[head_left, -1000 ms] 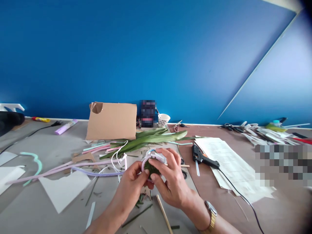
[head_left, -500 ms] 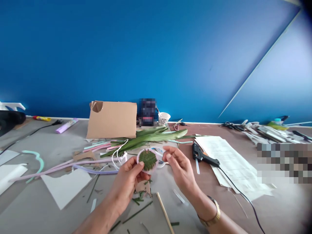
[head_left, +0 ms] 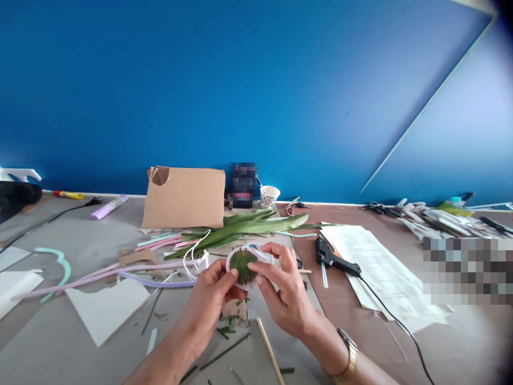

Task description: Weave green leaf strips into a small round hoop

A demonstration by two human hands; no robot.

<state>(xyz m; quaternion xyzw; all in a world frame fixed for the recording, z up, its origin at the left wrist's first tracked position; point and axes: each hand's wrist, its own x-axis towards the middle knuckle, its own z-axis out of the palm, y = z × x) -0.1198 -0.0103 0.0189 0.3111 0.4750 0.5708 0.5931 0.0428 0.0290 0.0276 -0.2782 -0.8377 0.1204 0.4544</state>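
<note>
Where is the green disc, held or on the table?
Held: left hand and right hand pinch the disc at its rim, off the table.

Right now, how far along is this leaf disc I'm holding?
Looks done: green leaf strips fill the disc inside its pale rim, and leaf offcuts litter the table below. In hand: the left hand and right hand both pinch the disc's edge. Possibly left: fixing or trimming, since the glue gun and long leaves lie untouched nearby.

No text is showing clearly enough to read. The printed sheets [head_left: 385, 267] are lying there too blurred to decipher.
</note>
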